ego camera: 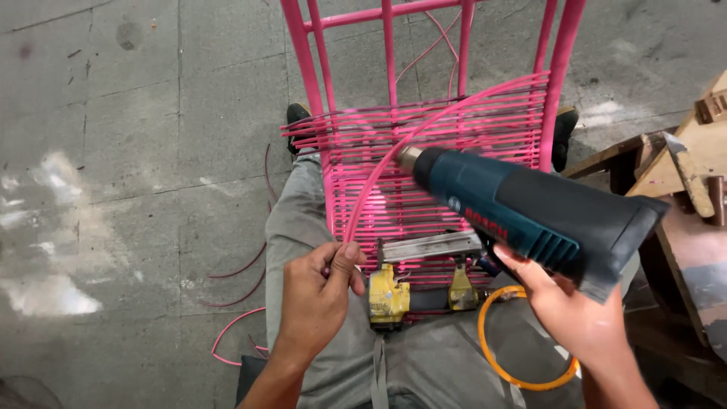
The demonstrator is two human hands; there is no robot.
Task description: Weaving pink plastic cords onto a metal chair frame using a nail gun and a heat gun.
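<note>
The pink cord (394, 155) is curving up from the left hand (322, 291), which is pinching its lower end, to the woven frame (447, 129), passing just before the nozzle of the heat gun (530, 212). The right hand (575, 314) is gripping the gun from below. A yellow stapler (401, 291) and an orange hose (522, 341) are lying on the lap, between the hands.

I'm down in a workshop here: bare, stained concrete floor (136, 151), pink cord offcuts (235, 333) littering the lower left, a yellow pneumatic stapler (413, 284) and its orange air hose (522, 341) on my lap, rough wooden pieces (681, 163) stacked at the right edge.
</note>
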